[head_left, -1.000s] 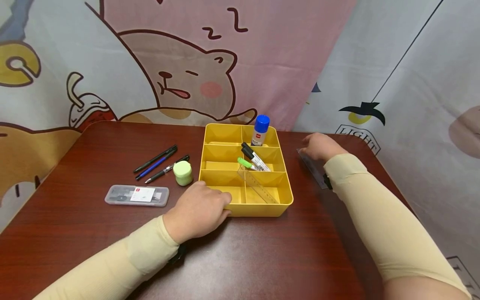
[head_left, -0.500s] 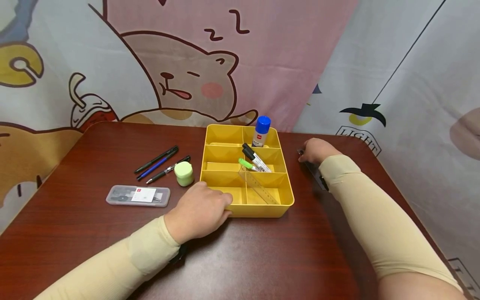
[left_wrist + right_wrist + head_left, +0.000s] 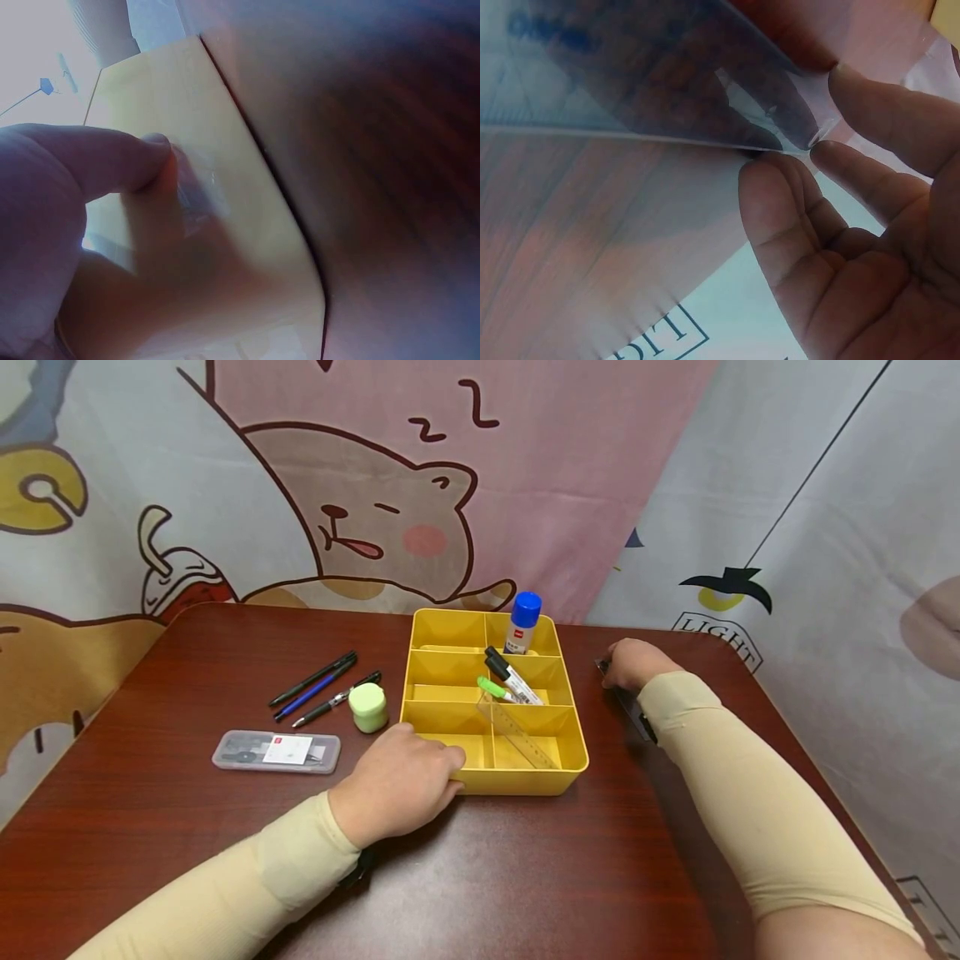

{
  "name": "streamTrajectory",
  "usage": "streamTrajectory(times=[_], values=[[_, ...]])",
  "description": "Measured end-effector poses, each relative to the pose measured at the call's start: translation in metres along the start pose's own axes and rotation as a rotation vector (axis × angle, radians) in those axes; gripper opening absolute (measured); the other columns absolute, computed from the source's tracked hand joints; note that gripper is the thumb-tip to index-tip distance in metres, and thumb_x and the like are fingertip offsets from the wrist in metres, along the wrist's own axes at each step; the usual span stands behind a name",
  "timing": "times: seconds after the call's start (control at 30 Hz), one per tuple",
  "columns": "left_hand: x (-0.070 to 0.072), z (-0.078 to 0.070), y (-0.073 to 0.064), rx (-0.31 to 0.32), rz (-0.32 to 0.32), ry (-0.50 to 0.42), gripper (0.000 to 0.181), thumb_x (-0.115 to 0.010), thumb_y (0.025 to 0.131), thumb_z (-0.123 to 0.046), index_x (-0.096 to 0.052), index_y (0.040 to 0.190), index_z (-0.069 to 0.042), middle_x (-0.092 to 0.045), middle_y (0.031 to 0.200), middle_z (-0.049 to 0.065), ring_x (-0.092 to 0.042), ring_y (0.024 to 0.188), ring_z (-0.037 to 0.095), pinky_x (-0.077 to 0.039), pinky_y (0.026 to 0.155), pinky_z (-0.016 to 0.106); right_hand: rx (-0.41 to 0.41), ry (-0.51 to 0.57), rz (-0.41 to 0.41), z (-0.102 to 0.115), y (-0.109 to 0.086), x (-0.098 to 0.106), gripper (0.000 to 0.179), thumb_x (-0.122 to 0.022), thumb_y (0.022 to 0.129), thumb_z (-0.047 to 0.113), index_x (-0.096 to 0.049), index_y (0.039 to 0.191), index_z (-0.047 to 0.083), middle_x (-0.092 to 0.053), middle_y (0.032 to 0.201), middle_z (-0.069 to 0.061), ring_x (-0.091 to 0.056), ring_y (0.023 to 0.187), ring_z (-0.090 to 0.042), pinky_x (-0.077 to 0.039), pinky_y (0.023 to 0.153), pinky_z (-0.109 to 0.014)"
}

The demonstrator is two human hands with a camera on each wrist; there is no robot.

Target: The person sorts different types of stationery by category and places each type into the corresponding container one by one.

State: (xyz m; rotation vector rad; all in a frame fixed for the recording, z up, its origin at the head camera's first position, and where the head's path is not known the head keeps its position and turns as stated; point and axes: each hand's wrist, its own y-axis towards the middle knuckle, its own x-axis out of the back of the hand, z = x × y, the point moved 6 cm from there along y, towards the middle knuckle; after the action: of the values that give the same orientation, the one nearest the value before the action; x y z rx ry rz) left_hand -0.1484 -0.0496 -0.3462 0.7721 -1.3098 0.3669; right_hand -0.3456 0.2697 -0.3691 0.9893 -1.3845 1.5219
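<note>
My left hand (image 3: 401,785) grips the front-left rim of a yellow divided box (image 3: 525,782). In the left wrist view its thumb (image 3: 120,161) presses the box's outer wall (image 3: 217,127). At the right of the table, my right hand (image 3: 637,663) holds the far end of a clear plastic ruler (image 3: 632,714). Close up in the right wrist view, the fingers (image 3: 765,199) are at the edge of this ruler (image 3: 652,82), with tick marks and blurred blue print on it. Inside the box are a glue stick (image 3: 521,622), black-capped markers (image 3: 513,677), a green-capped marker (image 3: 495,688) and another clear ruler (image 3: 521,735).
Left of the box lie several pens (image 3: 311,689), beside a light green round container (image 3: 368,707). A clear case (image 3: 276,752) with a compass-like tool inside lies nearer the front. A printed cloth (image 3: 600,485) hangs behind the dark wooden table (image 3: 510,877).
My right hand has shifted slightly toward me and curled over the ruler's far end. The left hand stays on the box rim, and the things on the table keep their places.
</note>
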Motion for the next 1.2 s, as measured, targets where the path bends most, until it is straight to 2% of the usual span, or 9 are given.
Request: streamTrajectory(times=[0.17, 0.4, 0.67, 0.97, 1.2], values=[[0.0002, 0.0000, 0.0000, -0.002, -0.003, -0.001, 0.030, -0.081, 0.086, -0.037, -0.059, 0.075, -0.020, -0.060, 0.062, -0.007, -0.063, 0.059, 0.012, -0.038, 0.059, 0.036, 0.011, -0.012, 0.002, 0.0001, 0.0008, 0.0011, 0.051, -0.075, 0.088, 0.017, -0.065, 0.134, -0.004, -0.071, 0.120, -0.023, -0.063, 0.098, -0.033, -0.053, 0.098, -0.051], [0.0004, -0.0004, -0.0006, -0.001, -0.009, -0.002, 0.030, -0.082, 0.086, -0.037, -0.059, 0.075, -0.021, -0.059, 0.062, -0.007, -0.062, 0.059, 0.012, -0.038, 0.058, 0.036, 0.033, -0.038, 0.019, 0.0013, 0.0022, -0.0003, 0.052, -0.074, 0.090, 0.015, -0.063, 0.137, -0.004, -0.069, 0.126, -0.024, -0.063, 0.103, -0.033, -0.053, 0.102, -0.050], [0.0016, -0.0005, -0.0011, -0.009, -0.025, 0.004, 0.031, -0.082, 0.084, -0.037, -0.058, 0.074, -0.021, -0.058, 0.061, -0.007, -0.062, 0.058, 0.012, -0.037, 0.057, 0.036, 0.077, -0.061, -0.014, 0.0034, -0.0006, 0.0024, 0.048, -0.069, 0.081, 0.010, -0.068, 0.127, -0.003, -0.072, 0.104, -0.018, -0.061, 0.087, -0.030, -0.054, 0.082, -0.042], [0.0019, -0.0007, -0.0009, -0.014, -0.029, 0.005, 0.031, -0.083, 0.084, -0.037, -0.059, 0.074, -0.021, -0.059, 0.061, -0.007, -0.062, 0.058, 0.012, -0.038, 0.057, 0.036, 0.093, -0.101, -0.023, 0.0056, 0.0018, -0.0013, 0.040, -0.064, 0.081, 0.008, -0.067, 0.118, -0.005, -0.071, 0.098, -0.017, -0.060, 0.084, -0.030, -0.051, 0.078, -0.041], [0.0025, -0.0010, -0.0008, -0.014, -0.031, 0.007, 0.030, -0.083, 0.084, -0.037, -0.060, 0.074, -0.021, -0.059, 0.061, -0.007, -0.062, 0.058, 0.012, -0.038, 0.056, 0.037, 0.072, -0.128, -0.045, 0.0076, -0.0012, -0.0015, 0.050, -0.059, 0.083, 0.008, -0.063, 0.131, -0.007, -0.071, 0.111, -0.022, -0.059, 0.087, -0.032, -0.052, 0.083, -0.044]])
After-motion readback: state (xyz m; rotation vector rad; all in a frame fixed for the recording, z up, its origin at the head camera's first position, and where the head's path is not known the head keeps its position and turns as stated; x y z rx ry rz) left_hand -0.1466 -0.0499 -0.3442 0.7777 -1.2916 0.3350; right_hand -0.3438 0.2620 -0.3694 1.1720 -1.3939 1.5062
